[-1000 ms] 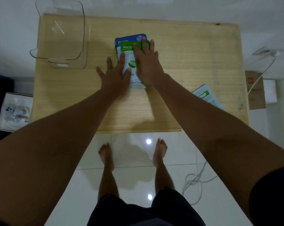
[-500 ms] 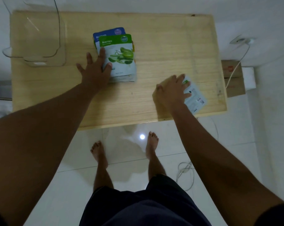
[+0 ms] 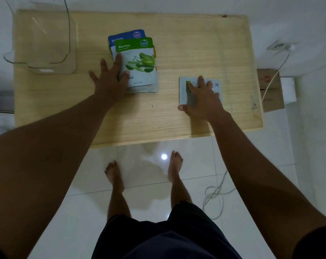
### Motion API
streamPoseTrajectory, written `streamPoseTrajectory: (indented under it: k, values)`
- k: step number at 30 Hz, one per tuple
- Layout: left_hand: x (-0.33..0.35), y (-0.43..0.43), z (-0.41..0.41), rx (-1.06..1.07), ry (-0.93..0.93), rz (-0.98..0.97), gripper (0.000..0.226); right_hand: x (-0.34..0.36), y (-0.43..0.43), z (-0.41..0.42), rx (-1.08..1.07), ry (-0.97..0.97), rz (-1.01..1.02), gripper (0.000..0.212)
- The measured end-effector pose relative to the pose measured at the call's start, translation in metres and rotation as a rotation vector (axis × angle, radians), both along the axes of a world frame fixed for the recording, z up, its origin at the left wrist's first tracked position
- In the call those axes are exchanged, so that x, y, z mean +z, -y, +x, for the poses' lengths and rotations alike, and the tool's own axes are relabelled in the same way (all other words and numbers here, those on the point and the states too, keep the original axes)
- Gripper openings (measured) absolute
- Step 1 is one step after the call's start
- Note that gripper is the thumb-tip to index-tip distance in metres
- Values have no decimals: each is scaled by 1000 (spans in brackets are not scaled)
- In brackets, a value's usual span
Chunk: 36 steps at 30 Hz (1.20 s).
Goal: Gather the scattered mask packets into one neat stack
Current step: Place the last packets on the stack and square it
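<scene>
A loose stack of mask packets lies at the middle of the wooden table (image 3: 195, 43). The green Aloe Vera packet (image 3: 139, 60) is on top, and a blue Blueberry packet (image 3: 124, 36) pokes out behind it. My left hand (image 3: 109, 79) rests flat, fingers spread, on the stack's left edge. A separate pale packet (image 3: 183, 90), back side up with a QR code, lies on the table to the right. My right hand (image 3: 201, 98) lies flat on top of it, fingers spread, pressing it down.
A clear plastic container (image 3: 40, 38) stands on the table's far left corner. A cardboard box (image 3: 270, 90) sits on the floor right of the table, with a white cable (image 3: 214, 195) trailing across the tiles. My bare feet stand at the table's near edge.
My right hand left the stack, reached the pale packet near the right front edge and slid it inward toward the middle. My left hand stayed on the stack.
</scene>
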State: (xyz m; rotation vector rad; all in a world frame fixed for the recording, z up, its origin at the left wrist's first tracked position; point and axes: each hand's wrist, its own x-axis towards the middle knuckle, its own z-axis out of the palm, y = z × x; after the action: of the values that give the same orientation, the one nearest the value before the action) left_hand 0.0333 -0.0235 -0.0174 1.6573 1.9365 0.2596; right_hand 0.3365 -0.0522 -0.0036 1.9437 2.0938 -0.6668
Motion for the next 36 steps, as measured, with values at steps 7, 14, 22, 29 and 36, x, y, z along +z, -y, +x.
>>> streamPoseTrajectory:
  k: [7, 14, 22, 29, 36]
  values:
    - [2, 2, 2, 13, 3, 14, 63, 2, -14, 8, 79, 96, -77, 110]
    - [0, 3, 1, 11, 29, 30, 63, -3, -9, -14, -18, 49, 217, 44]
    - [-4, 2, -2, -8, 26, 26, 65, 48, -42, -27, -313, -335, 681, 30]
    - [-2, 3, -1, -4, 9, 25, 64, 93, -105, -49, -541, -744, 650, 31]
    - [-7, 1, -2, -8, 53, 52, 58, 62, -122, -115, -549, -735, 427, 44]
